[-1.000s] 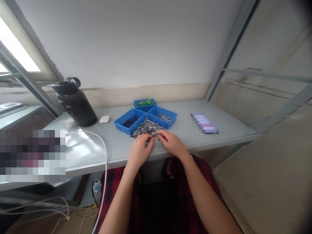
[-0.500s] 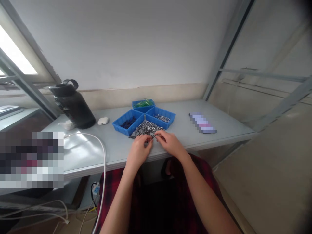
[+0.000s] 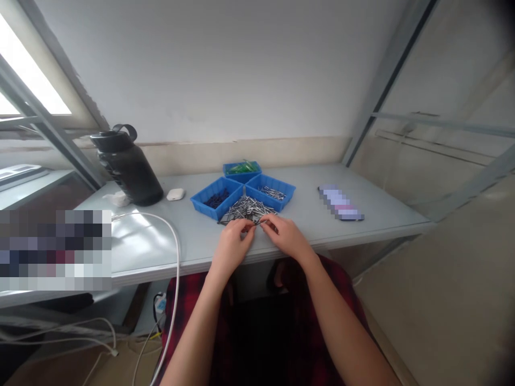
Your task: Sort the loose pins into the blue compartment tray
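My left hand (image 3: 233, 239) and my right hand (image 3: 284, 234) meet at the near side of a heap of thin metal pieces (image 3: 250, 206), silver and dark, nail- or screw-like. A thin dark rod-like piece (image 3: 259, 222) bridges the pinched fingertips of both hands; its exact kind is too small to tell. Behind the heap, a blue bin (image 3: 200, 202) on the left has dark thin pieces (image 3: 217, 199) in it. The right blue bin (image 3: 290, 194) holds silver thin pieces (image 3: 273, 192). In the rear blue bin (image 3: 241, 175) lie green, slender pieces (image 3: 243, 168).
A large black bottle (image 3: 131, 169) and a white earphone case (image 3: 176, 194) stand left on the grey table (image 3: 306, 225). A phone (image 3: 341, 203) lies to the right. A white cable (image 3: 177, 257) hangs over the front edge. Metal frame posts (image 3: 392, 80) flank the table.
The view has shifted slightly, so everything appears a little to the right. Both hands stay pinched at the near side of the heap, with the thin dark piece still between them.
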Demonstrator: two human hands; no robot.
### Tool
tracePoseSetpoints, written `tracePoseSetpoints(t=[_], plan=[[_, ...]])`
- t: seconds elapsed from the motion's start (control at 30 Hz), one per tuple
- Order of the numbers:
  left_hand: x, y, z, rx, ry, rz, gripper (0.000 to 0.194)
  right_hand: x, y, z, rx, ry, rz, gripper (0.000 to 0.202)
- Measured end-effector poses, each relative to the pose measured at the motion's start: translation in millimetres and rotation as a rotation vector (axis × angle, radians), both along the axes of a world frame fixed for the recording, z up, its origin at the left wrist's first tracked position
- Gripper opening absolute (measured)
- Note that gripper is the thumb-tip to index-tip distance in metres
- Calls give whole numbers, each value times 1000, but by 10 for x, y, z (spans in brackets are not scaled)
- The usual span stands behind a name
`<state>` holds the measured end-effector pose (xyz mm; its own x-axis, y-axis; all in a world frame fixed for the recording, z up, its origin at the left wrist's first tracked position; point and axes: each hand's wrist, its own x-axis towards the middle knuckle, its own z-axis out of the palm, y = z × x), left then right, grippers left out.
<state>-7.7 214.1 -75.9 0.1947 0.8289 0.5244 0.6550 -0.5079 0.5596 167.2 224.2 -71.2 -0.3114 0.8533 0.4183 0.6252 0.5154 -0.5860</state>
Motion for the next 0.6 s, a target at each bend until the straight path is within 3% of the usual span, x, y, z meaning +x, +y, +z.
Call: tracePoseSetpoints(t=[0.6], plan=[[6,-4,2,0,-12,62,12,12,3,-20,30,-42,21,18]])
